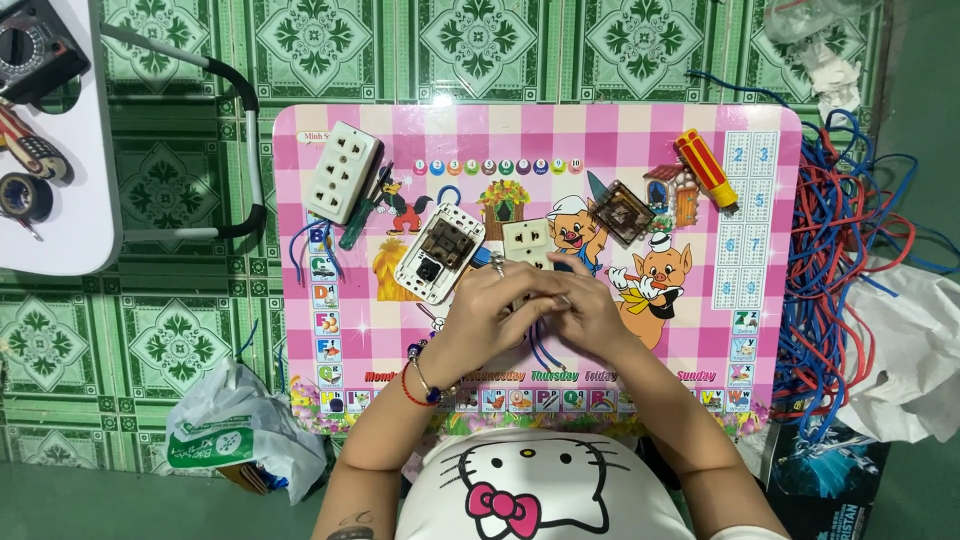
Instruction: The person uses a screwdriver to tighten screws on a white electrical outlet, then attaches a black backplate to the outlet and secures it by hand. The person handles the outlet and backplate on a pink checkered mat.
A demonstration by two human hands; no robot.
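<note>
Head view looks straight down on a small pink checked bench with cartoon pictures, standing on green patterned floor tiles. Both hands meet near the bench's middle: the left hand and the right hand are closed together around a small part with thin blue wires trailing from under them towards the near edge; the part itself is hidden by the fingers. Just beyond the hands lie an opened white switch plate and a cream socket module. Farther left sits a white multi-socket block; far right, a red-and-yellow screwdriver. Red and blue wire is heaped right of the bench.
</note>
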